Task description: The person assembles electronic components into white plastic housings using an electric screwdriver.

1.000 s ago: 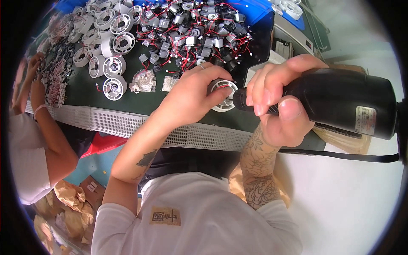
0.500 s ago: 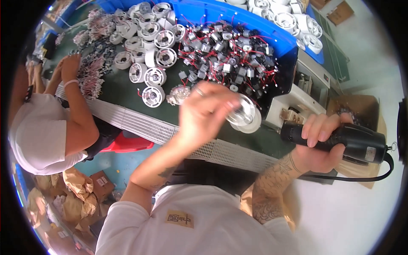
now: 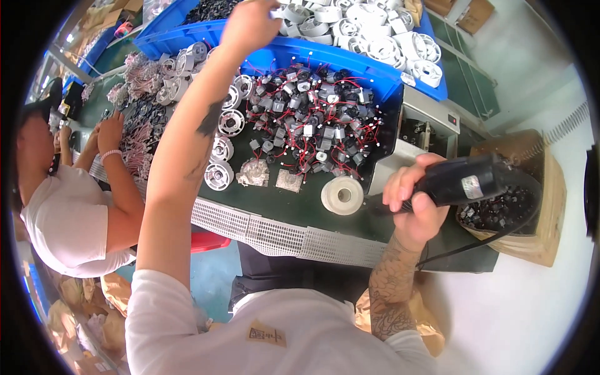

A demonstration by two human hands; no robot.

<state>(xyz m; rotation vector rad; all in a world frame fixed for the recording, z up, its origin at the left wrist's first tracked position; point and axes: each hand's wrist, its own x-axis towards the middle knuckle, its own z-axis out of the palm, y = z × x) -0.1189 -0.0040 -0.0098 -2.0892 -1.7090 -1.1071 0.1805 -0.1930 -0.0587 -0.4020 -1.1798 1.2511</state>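
Observation:
My left arm stretches far across the bench, and my left hand [image 3: 251,26] hangs over the blue bins at the back. Its fingertips are partly cut off at the top edge, so whether it holds anything is hidden. White round plastic housings [image 3: 315,28] lie just right of it. My right hand [image 3: 415,194] is wrapped round a black electric screwdriver [image 3: 465,180], held tilted with its blurred nose toward the left. Next to that nose, a white ring-shaped holder [image 3: 342,195] with a central hole sits on the green bench, with nothing on it.
Small motors with red wires [image 3: 312,119] fill a blue bin [image 3: 375,78]. Several white housings [image 3: 219,175] stand left of it. Two small heaps of metal bits [image 3: 253,173] lie near the perforated front edge [image 3: 275,237]. A carton [image 3: 500,215] stands right; a co-worker [image 3: 75,212] works left.
My left hand has left the ring-shaped holder, where it had a white round part, and reached to the far bins. The screwdriver has come left and nearer the holder. The view has shifted.

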